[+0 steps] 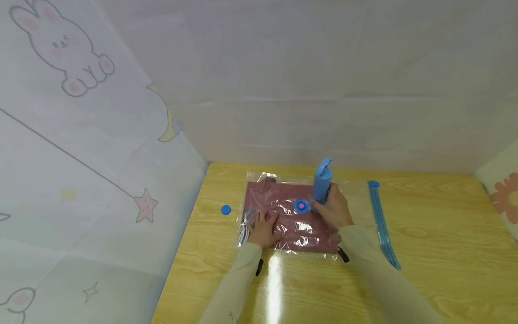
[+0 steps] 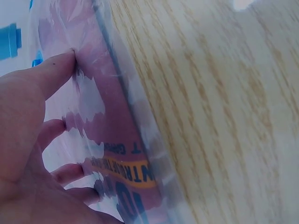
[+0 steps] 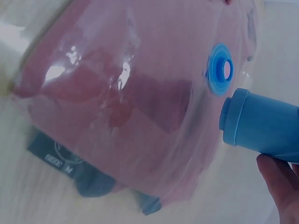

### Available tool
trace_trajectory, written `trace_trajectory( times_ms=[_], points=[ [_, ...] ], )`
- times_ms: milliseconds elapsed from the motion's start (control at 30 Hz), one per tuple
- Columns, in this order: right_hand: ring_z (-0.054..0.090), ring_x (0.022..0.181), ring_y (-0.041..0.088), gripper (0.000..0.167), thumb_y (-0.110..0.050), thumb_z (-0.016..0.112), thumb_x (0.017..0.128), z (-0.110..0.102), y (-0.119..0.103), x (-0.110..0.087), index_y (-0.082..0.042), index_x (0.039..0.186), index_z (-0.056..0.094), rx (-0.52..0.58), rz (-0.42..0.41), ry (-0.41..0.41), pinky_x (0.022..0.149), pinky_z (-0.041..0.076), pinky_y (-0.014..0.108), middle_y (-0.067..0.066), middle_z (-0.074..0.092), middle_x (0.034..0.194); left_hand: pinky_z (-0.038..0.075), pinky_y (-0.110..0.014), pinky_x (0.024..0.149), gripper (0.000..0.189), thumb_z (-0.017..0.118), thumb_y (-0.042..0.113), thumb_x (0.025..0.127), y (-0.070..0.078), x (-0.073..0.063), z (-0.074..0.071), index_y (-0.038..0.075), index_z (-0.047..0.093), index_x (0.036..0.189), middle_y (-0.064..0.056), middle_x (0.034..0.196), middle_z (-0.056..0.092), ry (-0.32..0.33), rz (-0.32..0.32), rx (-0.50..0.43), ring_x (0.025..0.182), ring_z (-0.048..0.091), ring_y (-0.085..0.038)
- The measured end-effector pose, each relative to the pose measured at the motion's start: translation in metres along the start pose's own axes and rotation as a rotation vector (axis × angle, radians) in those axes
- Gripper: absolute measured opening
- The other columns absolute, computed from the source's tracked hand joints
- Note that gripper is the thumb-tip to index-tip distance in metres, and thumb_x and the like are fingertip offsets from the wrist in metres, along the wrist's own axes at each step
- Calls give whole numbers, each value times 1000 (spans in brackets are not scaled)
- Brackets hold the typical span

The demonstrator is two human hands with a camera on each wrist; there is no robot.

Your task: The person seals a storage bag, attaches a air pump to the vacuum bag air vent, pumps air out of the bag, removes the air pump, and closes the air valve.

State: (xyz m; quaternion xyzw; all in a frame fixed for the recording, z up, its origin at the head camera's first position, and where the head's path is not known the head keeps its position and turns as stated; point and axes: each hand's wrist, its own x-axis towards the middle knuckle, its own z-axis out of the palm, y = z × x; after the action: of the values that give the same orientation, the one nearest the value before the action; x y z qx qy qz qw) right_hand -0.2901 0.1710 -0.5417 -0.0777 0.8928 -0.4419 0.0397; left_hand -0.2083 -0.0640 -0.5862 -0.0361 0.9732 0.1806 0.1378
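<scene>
A clear vacuum storage bag lies flat with a folded dark red garment inside. On its upper face sits a round blue valve with a pink centre. My right hand grips a blue hand pump just right of the valve. In the right wrist view, the nozzle end of the pump points toward the valve but stands apart from it. My left hand, fingers spread, rests on the left part of the bag. Its fingertips touch the plastic near the bag's edge.
A blue round cap lies on the wooden table left of the bag. The blue zip seal runs along the bag's right end. Printed white sheets stand behind and beside the table. A size label shows through the plastic.
</scene>
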Motion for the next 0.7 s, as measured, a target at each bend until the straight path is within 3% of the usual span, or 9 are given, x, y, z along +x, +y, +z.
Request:
trace_trajectory(
  times_ms=[300,467,700],
  points=[
    [51,122,48,78,-26,70,87,15,-9,4,6,143,25,16,-60,-42,101,42,61,33,49,134,6,-77,108,80,69,47,84,-2,5,2,33,28,152,-15,159,17,-25,-22,7,150,4,-40],
    [56,116,46,70,-23,72,86,20,-13,5,5,137,34,8,-106,-31,98,45,58,30,55,128,7,-77,107,79,69,47,84,-1,4,1,31,30,152,-15,158,18,-25,-20,4,149,4,-40],
    [59,112,44,67,-22,72,86,24,-15,6,4,136,36,4,-110,-55,95,48,57,29,56,125,10,-78,106,78,69,46,84,-1,3,0,30,32,151,-16,156,20,-8,-6,12,149,7,-42]
  ],
)
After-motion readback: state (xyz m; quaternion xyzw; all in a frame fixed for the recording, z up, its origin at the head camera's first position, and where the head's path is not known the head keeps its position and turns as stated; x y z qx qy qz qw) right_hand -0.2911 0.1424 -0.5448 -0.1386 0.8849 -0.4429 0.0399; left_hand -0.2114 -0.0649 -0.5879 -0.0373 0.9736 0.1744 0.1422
